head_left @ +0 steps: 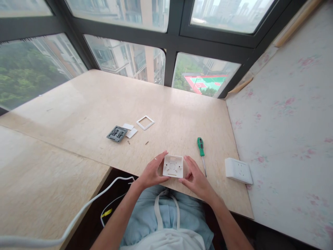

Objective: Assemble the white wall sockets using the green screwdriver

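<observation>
A white square wall-switch back box (173, 166) faces me with its open side up, near the front edge of the table. My left hand (153, 171) grips its left side, fingers at the top corner and thumb at the bottom. On the other side, my right hand (195, 176) has its fingers and thumb at the right corners of the box. To the right lies a green-handled screwdriver (200, 147), its shaft pointing toward me. Farther left rest a dark grey switch module (117, 134), white cover plates (131, 132) and a white square frame (145, 122).
Two small screws (147, 142) lie beyond my hands. A white wall socket (238, 170) juts out at the right by the floral wall (286, 121). White cable (85, 208) runs across the lower left, over the gap by the table (78, 100). Windows stand behind.
</observation>
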Available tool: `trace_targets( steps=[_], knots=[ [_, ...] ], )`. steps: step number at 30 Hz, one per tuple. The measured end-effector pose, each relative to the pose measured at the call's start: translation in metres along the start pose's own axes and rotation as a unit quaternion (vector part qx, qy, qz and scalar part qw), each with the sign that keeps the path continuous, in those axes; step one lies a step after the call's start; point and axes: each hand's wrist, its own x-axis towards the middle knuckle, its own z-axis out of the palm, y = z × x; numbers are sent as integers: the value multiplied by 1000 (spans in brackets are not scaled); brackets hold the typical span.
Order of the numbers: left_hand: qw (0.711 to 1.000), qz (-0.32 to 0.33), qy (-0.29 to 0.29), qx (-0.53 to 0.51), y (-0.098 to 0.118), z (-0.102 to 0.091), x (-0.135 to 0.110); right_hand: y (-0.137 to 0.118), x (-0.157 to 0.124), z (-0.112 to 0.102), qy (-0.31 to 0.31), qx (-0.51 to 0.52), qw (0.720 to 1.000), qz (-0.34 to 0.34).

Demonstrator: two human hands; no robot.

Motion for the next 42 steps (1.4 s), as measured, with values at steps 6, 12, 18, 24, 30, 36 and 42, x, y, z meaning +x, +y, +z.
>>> trace_targets(
  steps=[6, 12, 18, 24, 30, 36, 42],
  knots=[
    [1000, 8, 7, 6, -1, 2, 0, 2, 8, 0, -25, -31, 999, -28],
    [999, 28, 14, 12, -1, 4, -1, 3, 5, 0, -21, -24, 999, -13],
    [1000, 25, 4, 10, -3, 4, -1, 0, 9, -8, 22, 7, 1000, -3],
    [1000, 21, 1, 5, -4, 5, -2, -25, 33, -21, 62, -24, 994, -88],
    [999, 30, -1, -17, -2, 4, -1, -65, 70, -12, 31, -35, 985, -166],
    [999, 14, -7, -33, 9, -5, 1, -103, 137, 29, -14, -10, 980, -199],
    [999, 26, -5, -37, 6, -3, 0, -131, 220, 110, -58, -124, 956, -260]
  ],
)
